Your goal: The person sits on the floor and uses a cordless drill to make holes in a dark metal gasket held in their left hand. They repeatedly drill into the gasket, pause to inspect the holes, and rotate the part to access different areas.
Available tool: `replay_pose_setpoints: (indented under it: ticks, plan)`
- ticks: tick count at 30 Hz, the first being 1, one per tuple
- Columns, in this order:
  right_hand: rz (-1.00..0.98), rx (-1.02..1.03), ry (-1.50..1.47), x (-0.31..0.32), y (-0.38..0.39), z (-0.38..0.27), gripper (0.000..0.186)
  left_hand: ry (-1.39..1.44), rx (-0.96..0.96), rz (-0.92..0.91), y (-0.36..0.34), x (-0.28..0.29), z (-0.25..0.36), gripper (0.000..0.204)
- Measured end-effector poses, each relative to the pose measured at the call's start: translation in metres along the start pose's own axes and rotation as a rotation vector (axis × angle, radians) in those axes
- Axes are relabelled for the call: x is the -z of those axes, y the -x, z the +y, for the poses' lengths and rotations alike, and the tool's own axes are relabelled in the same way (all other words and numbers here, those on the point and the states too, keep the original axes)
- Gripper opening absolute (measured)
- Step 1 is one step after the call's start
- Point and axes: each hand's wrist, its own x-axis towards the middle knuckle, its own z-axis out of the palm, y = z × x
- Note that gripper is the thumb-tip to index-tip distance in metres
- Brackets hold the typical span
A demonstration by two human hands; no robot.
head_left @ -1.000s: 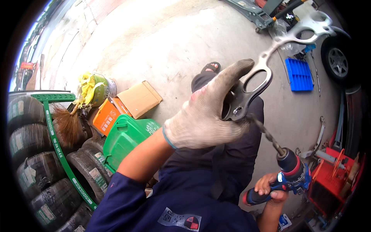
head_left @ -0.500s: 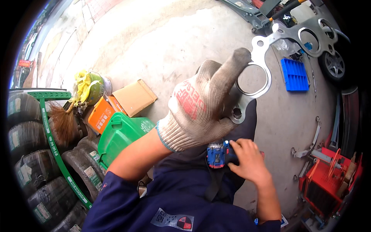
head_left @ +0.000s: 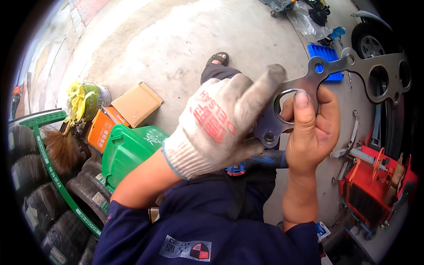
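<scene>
A flat metal exhaust manifold gasket point(head_left: 338, 66) with several round holes slants up to the right in front of me, held by both hands. My left hand point(head_left: 214, 121), in an off-white knit glove with red print, grips its near end, the index finger stretched along the edge. My bare right hand point(head_left: 307, 132) is closed on the gasket beside the nearest large hole. Its thumb presses the upper face, and a fingertip shows through that hole. Beneath the hands, a blue and black cordless power tool point(head_left: 236, 169) lies on my lap, partly hidden.
To the left are stacked wrapped tyres point(head_left: 51, 203), a green rack frame point(head_left: 53, 170), a green plastic bin point(head_left: 126, 152), a cardboard box point(head_left: 138, 105) and a bucket point(head_left: 100, 98). To the right stand a blue divided tray point(head_left: 324, 52), a car wheel point(head_left: 371, 45) and a red machine point(head_left: 366, 190).
My right hand has risen from the power tool and taken hold of the gasket. The gasket has come lower and tilted flatter. My left hand keeps its grip.
</scene>
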Motion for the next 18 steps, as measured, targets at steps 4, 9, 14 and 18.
replay_pose_setpoints:
  ticks: [4, 9, 14, 18]
  plan:
    - [-0.028, -0.002, -0.051, -0.003, -0.003, -0.005, 0.023, 0.125, 0.147, -0.091, 0.006, -0.002, -0.011, 0.076]
    - [-0.021, 0.133, -0.028, -0.003, 0.003, 0.004, 0.031, 0.061, 0.143, 0.058, 0.002, -0.008, -0.001, 0.077]
    - [-0.208, -0.061, -0.236, 0.002, 0.011, -0.005, 0.044, 0.162, 0.279, -0.003, -0.003, 0.007, 0.009, 0.083]
    - [-0.331, -0.094, -0.29, 0.021, 0.01, 0.004, 0.078, 0.132, 0.277, -0.104, -0.006, 0.016, 0.011, 0.087]
